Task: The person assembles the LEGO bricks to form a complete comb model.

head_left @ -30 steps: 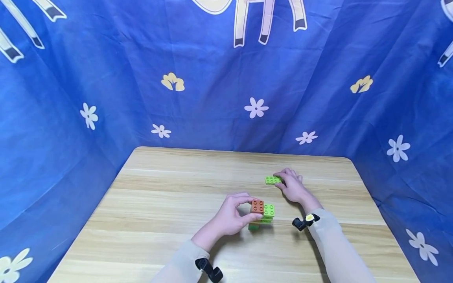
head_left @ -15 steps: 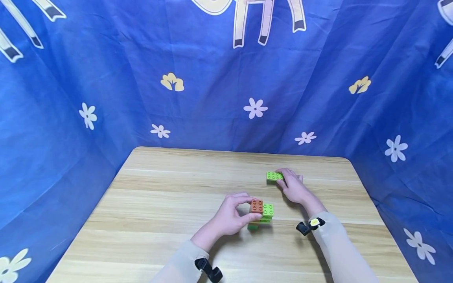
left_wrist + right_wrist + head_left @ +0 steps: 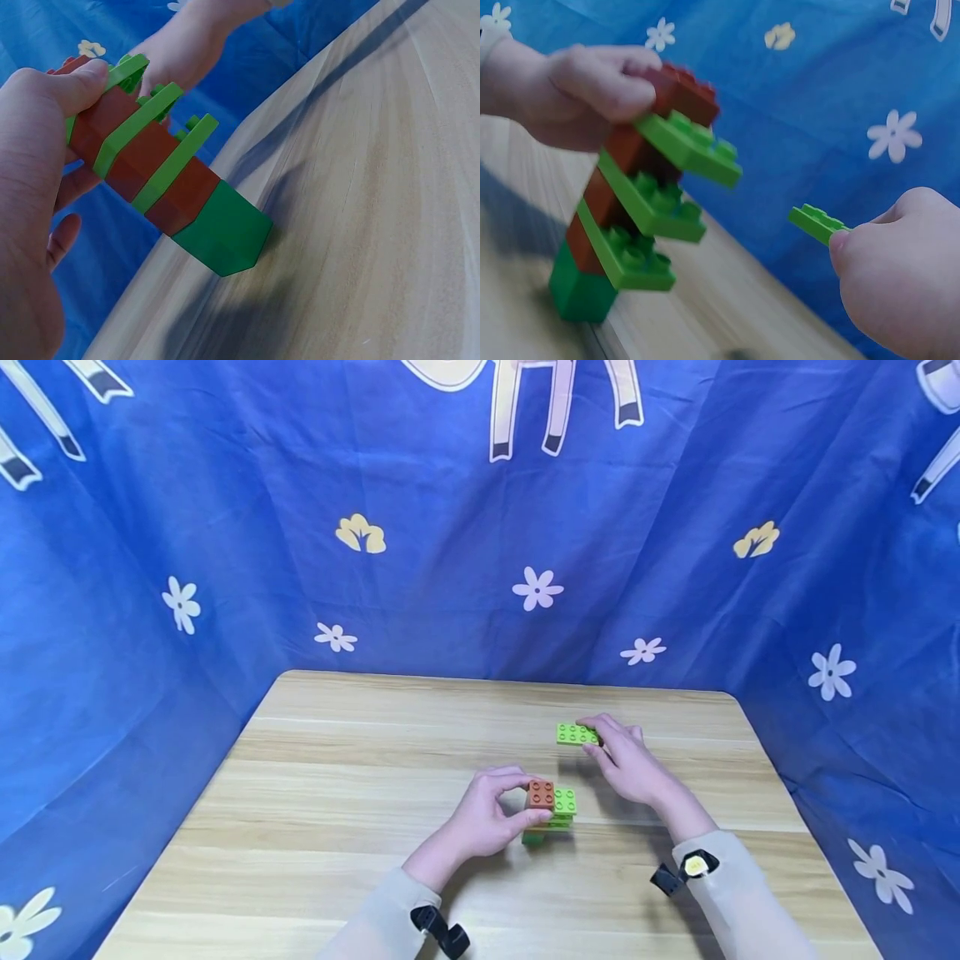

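Note:
My left hand (image 3: 483, 814) pinches the top of a toy brick tower between thumb and fingers. The tower has a dark green brick (image 3: 225, 229) at its foot, which appears to rest on the table. Above it, reddish-brown bricks (image 3: 180, 196) alternate with light green plates (image 3: 671, 214) that jut out to one side. A studded brown brick (image 3: 541, 793) forms the top. Behind and right of the tower, my right hand (image 3: 626, 764) pinches one end of a loose light green plate brick (image 3: 576, 734), studs up, above the table. Its held end is hidden by my fingers.
The wood-grain table (image 3: 337, 793) extends around both hands. A blue patterned cloth (image 3: 450, 568) hangs behind the table and along its sides. Black straps with cameras (image 3: 440, 932) sit on both wrists.
My right hand has lifted the light green plate brick off the table, tilting it on the way, and its shadow now falls below. The left hand and tower have stayed nearly still.

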Action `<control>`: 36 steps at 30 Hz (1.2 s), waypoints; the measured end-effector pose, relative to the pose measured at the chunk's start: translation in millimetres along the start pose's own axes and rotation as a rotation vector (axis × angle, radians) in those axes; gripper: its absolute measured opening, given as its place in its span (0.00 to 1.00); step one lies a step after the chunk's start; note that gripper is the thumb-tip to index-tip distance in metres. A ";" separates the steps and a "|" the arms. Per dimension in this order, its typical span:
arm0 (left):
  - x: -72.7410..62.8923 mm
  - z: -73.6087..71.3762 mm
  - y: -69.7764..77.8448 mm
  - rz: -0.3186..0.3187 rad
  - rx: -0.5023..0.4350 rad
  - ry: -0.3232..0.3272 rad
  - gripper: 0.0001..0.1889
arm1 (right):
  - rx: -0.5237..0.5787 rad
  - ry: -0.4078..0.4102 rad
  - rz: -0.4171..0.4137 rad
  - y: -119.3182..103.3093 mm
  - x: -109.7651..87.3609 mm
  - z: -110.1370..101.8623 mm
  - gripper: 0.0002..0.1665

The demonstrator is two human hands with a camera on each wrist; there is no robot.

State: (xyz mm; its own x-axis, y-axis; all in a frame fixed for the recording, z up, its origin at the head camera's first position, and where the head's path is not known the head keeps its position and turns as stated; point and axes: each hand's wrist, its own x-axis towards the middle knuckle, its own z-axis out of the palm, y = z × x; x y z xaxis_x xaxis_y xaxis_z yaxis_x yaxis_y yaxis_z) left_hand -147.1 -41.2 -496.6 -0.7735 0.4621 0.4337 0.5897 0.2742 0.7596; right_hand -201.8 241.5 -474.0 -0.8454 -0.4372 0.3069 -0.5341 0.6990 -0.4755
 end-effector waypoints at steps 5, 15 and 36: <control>-0.7 -0.5 -1.5 0.016 0.015 0.011 0.20 | 0.027 0.018 -0.059 -15.7 -7.7 -10.3 0.23; -1.1 -1.3 -1.4 0.001 0.002 0.005 0.21 | 0.072 0.015 -0.113 -45.5 -22.0 -23.2 0.23; 0.3 0.1 -1.5 0.007 -0.022 -0.003 0.18 | 0.029 -0.040 -0.204 -78.7 -41.7 -15.7 0.21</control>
State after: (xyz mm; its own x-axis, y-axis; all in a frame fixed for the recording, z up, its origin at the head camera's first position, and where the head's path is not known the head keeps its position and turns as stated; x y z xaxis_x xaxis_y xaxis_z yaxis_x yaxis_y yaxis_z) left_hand -148.1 -41.4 -497.7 -0.7687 0.4667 0.4374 0.5897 0.2522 0.7672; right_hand -124.4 213.6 -436.4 -0.7189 -0.5905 0.3668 -0.6938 0.5775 -0.4303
